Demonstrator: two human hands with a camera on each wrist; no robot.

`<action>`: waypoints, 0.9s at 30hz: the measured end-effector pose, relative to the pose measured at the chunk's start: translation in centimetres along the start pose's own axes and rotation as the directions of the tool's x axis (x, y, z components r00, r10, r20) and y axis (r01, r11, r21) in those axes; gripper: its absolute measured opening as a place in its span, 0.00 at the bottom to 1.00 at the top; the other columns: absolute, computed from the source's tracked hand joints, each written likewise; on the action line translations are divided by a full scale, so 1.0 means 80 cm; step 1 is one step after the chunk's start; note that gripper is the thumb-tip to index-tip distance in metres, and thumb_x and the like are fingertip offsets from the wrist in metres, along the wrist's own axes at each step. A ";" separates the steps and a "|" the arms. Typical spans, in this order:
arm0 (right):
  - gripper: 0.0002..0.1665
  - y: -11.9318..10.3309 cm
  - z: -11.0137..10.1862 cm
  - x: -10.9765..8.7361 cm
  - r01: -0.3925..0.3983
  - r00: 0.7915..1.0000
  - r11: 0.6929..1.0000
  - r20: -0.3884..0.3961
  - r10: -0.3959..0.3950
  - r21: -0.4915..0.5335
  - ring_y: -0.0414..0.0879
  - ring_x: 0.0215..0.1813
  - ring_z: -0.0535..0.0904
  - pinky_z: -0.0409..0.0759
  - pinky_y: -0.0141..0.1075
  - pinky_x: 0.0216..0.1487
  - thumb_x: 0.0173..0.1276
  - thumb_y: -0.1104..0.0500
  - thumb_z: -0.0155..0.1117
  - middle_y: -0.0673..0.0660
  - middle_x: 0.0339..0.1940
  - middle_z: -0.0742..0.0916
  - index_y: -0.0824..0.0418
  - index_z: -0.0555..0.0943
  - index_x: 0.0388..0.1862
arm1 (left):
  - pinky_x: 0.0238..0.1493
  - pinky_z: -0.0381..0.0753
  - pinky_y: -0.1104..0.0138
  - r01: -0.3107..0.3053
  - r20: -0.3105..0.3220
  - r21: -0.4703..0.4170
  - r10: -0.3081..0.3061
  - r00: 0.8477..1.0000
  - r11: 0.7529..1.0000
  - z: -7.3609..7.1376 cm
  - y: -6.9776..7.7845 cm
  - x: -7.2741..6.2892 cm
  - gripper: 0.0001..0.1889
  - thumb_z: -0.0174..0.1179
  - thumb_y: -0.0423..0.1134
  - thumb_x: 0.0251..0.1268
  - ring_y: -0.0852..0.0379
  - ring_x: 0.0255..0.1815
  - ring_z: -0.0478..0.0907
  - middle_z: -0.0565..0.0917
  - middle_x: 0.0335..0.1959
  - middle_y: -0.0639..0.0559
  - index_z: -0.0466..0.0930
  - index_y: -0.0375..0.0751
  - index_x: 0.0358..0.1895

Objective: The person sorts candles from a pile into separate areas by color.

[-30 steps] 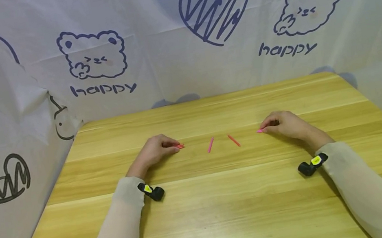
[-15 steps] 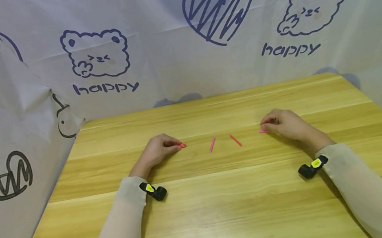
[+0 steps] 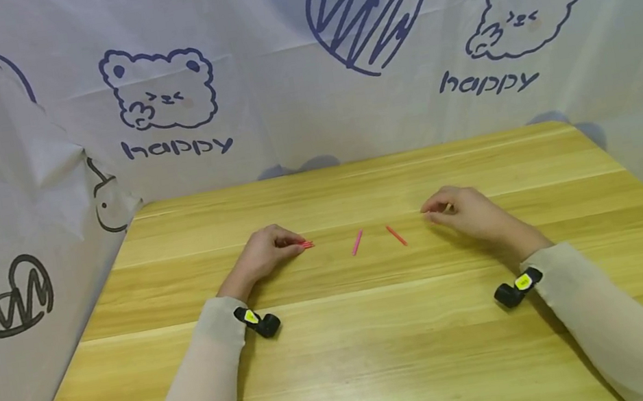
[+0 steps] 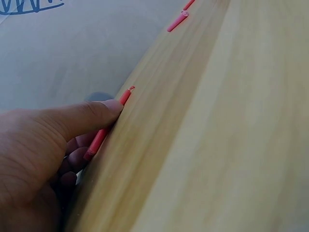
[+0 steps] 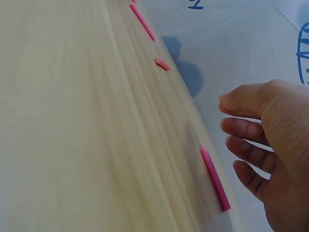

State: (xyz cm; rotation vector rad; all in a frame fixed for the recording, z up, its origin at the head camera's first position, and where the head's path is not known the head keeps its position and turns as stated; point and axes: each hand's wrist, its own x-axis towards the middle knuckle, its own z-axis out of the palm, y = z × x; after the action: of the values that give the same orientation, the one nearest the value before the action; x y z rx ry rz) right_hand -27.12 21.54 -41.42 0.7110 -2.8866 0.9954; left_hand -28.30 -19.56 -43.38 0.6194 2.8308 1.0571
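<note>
Here, a thin, straight red stick (image 3: 397,235) is lying slanted on the table (image 3: 342,336). Just left of it, a slim pink stick (image 3: 357,242) is slanting the opposite way, apart from it. Farther left, the left hand (image 3: 269,248) is pinching slender red sticks (image 3: 307,245) together. Right of the lone red stick, the right hand (image 3: 462,213) is hanging with loose fingers, grasping nothing, near another stick (image 5: 215,179), smooth and deep pink, lying on the table.

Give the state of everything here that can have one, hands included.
Left hand: pinching.
Red sticks: held in that pinch.
Right hand: loosely curved, holding nothing.
Centre pink stick: lying slanted, untouched.
Centre red stick: lying slanted, untouched.
Pink stick by right hand: lying untouched.
Wrist cameras: worn.
</note>
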 end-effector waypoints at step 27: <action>0.20 -0.065 0.034 0.014 0.090 0.993 0.995 0.080 -0.086 -0.045 0.49 0.47 0.82 0.79 0.47 0.50 0.71 0.57 0.62 0.54 0.41 0.85 0.65 0.79 0.58 | 0.44 0.76 0.60 0.004 -0.001 -0.003 -0.004 1.000 1.000 0.002 -0.001 0.000 0.09 0.66 0.42 0.65 0.55 0.41 0.77 0.84 0.40 0.52 0.89 0.45 0.44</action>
State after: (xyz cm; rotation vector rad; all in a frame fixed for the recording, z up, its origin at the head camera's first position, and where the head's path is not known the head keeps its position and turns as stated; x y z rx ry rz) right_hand -25.60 15.88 -40.41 0.8855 -2.9043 0.9044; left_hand -28.33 -19.53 -43.58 0.6124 2.8291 1.0615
